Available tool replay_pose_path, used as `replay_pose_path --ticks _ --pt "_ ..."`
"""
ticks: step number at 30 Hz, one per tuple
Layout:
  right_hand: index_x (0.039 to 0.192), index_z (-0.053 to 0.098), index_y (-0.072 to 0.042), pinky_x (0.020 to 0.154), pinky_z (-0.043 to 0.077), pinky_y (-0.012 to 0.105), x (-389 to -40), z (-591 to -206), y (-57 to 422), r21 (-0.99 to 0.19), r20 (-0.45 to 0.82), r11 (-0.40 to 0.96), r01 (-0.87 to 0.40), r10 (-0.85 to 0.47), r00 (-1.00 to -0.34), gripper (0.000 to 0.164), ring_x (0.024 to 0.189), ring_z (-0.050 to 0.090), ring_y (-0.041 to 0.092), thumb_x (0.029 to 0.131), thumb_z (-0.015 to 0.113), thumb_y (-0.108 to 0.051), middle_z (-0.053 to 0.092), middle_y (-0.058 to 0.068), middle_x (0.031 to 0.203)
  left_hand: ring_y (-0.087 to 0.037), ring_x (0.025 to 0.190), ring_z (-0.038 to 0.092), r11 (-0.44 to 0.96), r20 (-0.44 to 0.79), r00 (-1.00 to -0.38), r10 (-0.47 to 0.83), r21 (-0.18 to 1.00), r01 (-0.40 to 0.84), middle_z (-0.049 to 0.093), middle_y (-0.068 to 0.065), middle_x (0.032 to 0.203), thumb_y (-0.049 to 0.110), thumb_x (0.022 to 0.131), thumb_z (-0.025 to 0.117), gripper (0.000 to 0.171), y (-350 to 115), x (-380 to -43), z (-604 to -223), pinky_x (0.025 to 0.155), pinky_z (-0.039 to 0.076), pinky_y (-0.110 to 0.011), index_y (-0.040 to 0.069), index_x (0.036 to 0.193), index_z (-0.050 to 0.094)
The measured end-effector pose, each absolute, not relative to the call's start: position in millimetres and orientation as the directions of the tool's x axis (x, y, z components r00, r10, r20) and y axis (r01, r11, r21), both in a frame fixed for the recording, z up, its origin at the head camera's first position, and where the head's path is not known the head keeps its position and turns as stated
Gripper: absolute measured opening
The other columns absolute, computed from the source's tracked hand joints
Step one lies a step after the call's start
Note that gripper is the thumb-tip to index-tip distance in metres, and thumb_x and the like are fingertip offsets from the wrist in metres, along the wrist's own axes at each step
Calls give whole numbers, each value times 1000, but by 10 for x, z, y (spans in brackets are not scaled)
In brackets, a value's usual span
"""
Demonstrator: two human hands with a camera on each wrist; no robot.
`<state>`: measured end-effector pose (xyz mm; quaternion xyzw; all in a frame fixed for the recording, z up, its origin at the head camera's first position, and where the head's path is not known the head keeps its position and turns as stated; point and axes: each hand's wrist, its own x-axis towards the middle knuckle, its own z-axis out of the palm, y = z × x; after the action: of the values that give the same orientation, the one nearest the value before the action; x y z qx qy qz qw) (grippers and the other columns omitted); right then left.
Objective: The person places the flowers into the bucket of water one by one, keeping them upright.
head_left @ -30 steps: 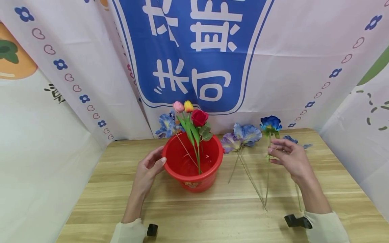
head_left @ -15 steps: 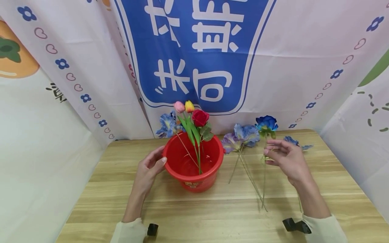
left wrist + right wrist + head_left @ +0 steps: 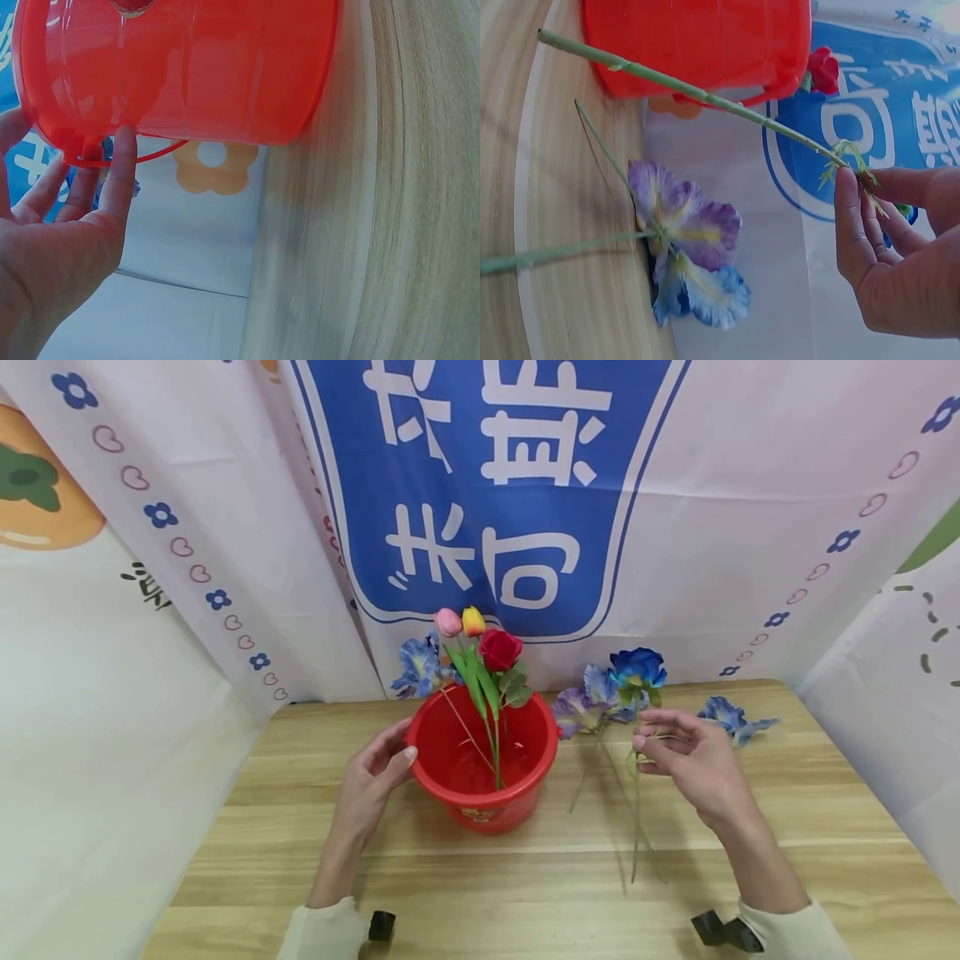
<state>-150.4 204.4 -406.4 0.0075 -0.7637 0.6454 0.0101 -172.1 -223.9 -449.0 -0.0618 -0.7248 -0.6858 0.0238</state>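
A red bucket (image 3: 495,817) stands upright on the table. My left hand (image 3: 372,781) holds its left rim, thumb on the edge and fingers outside, near the ear of the thin red handle (image 3: 166,151). Inside the bucket are a pink tulip (image 3: 448,622), a yellow tulip (image 3: 474,622), a red rose (image 3: 501,650) and a blue iris (image 3: 420,667). My right hand (image 3: 693,768) pinches a blue peony-like flower (image 3: 637,668) by its green stem (image 3: 705,96), below the bloom. The flower is upright, right of the bucket. The right wrist view mostly hides the bloom behind my fingers.
Behind the held flower lie a purple iris (image 3: 576,712) and a light blue one, stems crossing on the wooden table (image 3: 465,893). Another blue iris (image 3: 735,720) lies at the back right. A printed cloth (image 3: 697,568) hangs along the table's back edge.
My right hand has moved left with the blue flower, which now overlaps the light blue iris. The blue iris at the right shows more fully. My left hand stays on the bucket.
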Motion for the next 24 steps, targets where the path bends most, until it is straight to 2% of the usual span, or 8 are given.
replay_pose_path --ticks 9,17,24 --pt "139 61 5 82 69 35 -1484 -3984 1867 -983 71 165 -74 -26 -997 41 96 76 8 101 73 -4 73 -5 107 -12 124 65 38 124 -990 60 991 127 57 -19 151 12 107 65 51 -2219 -1730 -4505 94 65 -27 6 156 53" --pt "136 65 -1 82 69 36 -1552 -3829 1694 -979 81 184 -90 -52 -995 38 99 76 16 100 75 -9 70 11 115 -11 124 66 34 123 -991 50 992 124 57 -19 152 12 107 66 51 -2223 -1725 -4513 93 65 -27 5 156 54" --pt "135 67 -3 81 70 39 -1626 -3653 1544 -975 121 178 -135 -90 -989 36 97 76 19 100 75 -9 68 18 118 -11 125 66 36 127 -990 53 991 129 56 -20 153 12 107 66 51 -2228 -1727 -4513 93 65 -26 5 156 54"
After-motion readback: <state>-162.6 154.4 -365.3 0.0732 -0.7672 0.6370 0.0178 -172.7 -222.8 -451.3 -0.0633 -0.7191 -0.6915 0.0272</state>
